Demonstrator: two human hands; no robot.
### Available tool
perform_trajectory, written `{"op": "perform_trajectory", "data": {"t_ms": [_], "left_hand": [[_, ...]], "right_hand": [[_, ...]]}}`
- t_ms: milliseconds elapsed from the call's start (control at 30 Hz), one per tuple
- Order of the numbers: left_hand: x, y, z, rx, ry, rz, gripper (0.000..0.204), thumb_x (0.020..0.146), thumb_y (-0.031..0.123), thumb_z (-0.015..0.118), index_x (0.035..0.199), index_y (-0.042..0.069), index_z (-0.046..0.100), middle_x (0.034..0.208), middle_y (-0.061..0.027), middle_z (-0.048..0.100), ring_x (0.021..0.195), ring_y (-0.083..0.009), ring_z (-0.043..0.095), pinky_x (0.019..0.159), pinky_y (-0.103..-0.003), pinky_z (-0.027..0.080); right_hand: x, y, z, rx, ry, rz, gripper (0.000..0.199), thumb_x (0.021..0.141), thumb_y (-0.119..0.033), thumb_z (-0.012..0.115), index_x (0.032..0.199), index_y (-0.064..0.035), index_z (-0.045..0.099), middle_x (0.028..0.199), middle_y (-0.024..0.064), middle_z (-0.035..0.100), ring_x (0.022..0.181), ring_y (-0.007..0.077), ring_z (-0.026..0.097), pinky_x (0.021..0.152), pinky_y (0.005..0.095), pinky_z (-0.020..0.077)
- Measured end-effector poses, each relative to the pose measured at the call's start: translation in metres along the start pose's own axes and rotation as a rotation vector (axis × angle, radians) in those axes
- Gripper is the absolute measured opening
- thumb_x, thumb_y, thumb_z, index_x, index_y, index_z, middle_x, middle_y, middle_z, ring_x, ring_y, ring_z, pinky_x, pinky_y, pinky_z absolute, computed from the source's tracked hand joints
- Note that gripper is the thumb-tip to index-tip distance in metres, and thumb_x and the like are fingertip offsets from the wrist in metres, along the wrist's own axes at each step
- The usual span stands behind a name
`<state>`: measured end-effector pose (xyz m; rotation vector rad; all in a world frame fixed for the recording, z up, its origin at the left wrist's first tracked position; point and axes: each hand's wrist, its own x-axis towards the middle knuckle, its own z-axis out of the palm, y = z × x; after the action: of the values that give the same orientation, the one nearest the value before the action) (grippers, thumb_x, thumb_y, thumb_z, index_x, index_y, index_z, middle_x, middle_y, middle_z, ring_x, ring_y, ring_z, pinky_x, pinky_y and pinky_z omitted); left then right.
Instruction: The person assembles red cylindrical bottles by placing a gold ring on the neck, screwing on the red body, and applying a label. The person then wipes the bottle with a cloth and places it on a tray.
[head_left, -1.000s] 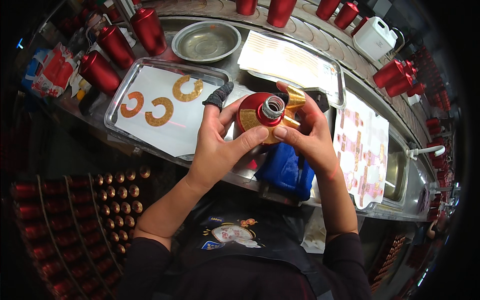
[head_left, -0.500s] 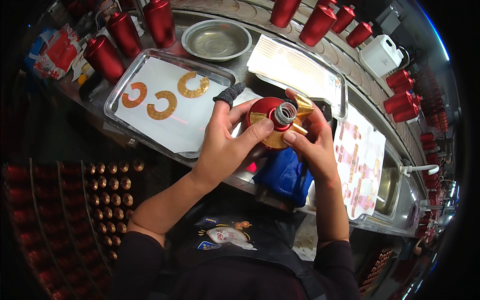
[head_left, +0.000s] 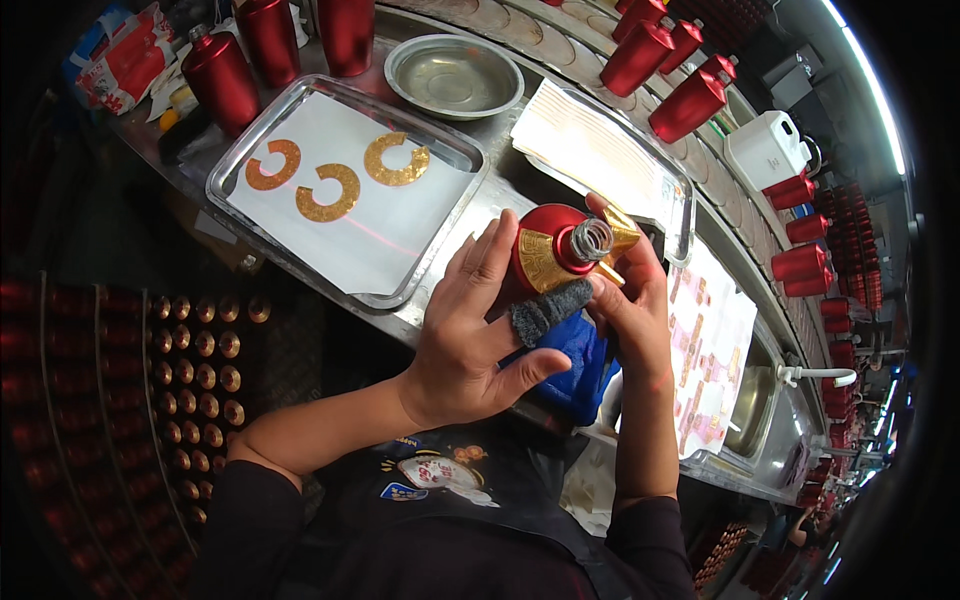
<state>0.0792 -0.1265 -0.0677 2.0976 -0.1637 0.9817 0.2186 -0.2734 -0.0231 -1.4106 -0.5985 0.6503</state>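
A glossy red bottle (head_left: 549, 217) with a bare screw-thread neck leans toward me, gripped by my right hand (head_left: 640, 312). Around its shoulder lies a gold patterned decal (head_left: 538, 262). A shiny gold piece (head_left: 622, 238) stands out between the neck and my right fingers. My left hand (head_left: 455, 345) is open, its fingers spread. A dark grey fabric sleeve (head_left: 552, 312) covers its index finger, which lies against the near side of the bottle's shoulder. The bottle's lower body is hidden behind my hands.
Three gold C-shaped decals (head_left: 328, 193) rest on white paper in a metal tray (head_left: 400, 298) at left. Behind stands a metal basin (head_left: 428, 88). Blue cloth (head_left: 572, 365) lies below the bottle; a decal sheet (head_left: 735, 345) is at right. Red bottles (head_left: 636, 58) line a conveyor.
My left hand has let go of the bottle and spread its fingers. Its sleeved index finger now lies against the shoulder, exposing the gold decal. My right hand keeps its hold.
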Motion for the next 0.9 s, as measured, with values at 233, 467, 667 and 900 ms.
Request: {"op": "perform_trajectory", "data": {"t_ms": [233, 467, 667, 900], "left_hand": [[0.001, -0.017, 0.007, -0.131, 0.188, -0.119, 0.05, 0.099, 0.046, 0.061, 0.116, 0.0, 0.072, 0.145, -0.041, 0.043, 0.117, -0.0509, 0.062, 0.099, -0.047, 0.051], [0.014, -0.015, -0.015, 0.247, 0.061, -0.009, 0.042, 0.099, 0.04, 0.062, 0.109, 0.002, 0.076, 0.144, -0.038, 0.047, 0.12, -0.0489, 0.061, 0.106, -0.058, 0.039], [-0.003, 0.011, -0.008, 0.376, 0.004, -0.005, 0.038, 0.096, 0.041, 0.064, 0.108, 0.007, 0.078, 0.149, -0.0384, 0.041, 0.13, -0.0489, 0.054, 0.109, -0.066, 0.03], [0.006, 0.034, 0.018, 0.583, -0.014, -0.044, 0.03, 0.091, 0.035, 0.068, 0.104, 0.009, 0.078, 0.158, -0.0358, 0.029, 0.143, -0.0537, 0.034, 0.113, -0.072, 0.014]], "right_hand": [[0.0, 0.0, -0.001, -0.005, -0.037, -0.065, 0.09, 0.081, -0.022, 0.087, 0.151, 0.0037, 0.038, 0.135, 0.0139, 0.059, 0.127, 0.0225, 0.056, 0.111, 0.0367, 0.0426], [0.001, 0.003, -0.001, -0.005, -0.026, -0.05, 0.088, 0.082, -0.022, 0.086, 0.151, 0.0038, 0.038, 0.134, 0.013, 0.06, 0.126, 0.0213, 0.056, 0.11, 0.0349, 0.0426], [0.0, 0.005, -0.004, 0.001, -0.052, -0.047, 0.081, 0.086, -0.021, 0.082, 0.15, 0.0026, 0.04, 0.135, 0.0131, 0.059, 0.128, 0.0203, 0.055, 0.109, 0.0338, 0.0434], [0.004, 0.004, -0.013, 0.023, -0.07, -0.015, 0.064, 0.096, -0.032, 0.051, 0.15, 0.0006, 0.042, 0.089, 0.0019, 0.063, 0.046, 0.0037, 0.04, 0.044, 0.019, 0.0302]]}}
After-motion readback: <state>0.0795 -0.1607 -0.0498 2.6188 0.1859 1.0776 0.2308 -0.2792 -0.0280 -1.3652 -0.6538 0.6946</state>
